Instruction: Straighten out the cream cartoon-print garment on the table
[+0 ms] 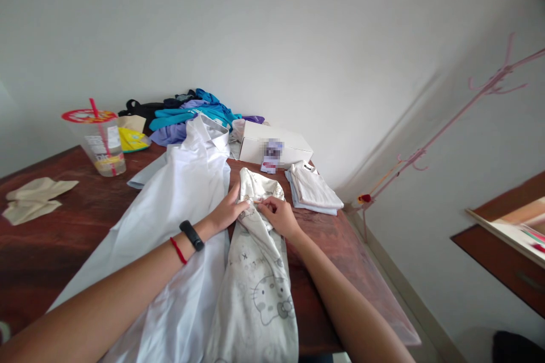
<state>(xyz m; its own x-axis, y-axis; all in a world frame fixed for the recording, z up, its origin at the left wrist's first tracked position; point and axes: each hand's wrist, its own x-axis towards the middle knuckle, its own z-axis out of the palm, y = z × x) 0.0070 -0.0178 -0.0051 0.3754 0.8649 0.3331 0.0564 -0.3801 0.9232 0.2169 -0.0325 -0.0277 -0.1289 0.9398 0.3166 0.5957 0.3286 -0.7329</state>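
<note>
A pale garment printed with grey cartoon cats (266, 289) lies lengthwise on the wooden table, its near end running to the bottom of the view. My left hand (230, 207) grips its left edge close to the top, thumb on the cloth. Across from it, my right hand (279, 214) pinches the fabric just below the garment's upper opening, fingertips close to the left thumb. Directly to the left, a white collared shirt (183, 198) is spread out, partly under my left forearm.
A plastic cup with a straw (102, 147) stands at the left, near beige cloth pieces (36, 198). Behind are piled blue and purple clothes (196, 110) and a white box (293, 146). Folded clothes (315, 187) lie right; a pink coat stand (426, 150) leans across the view beyond the table.
</note>
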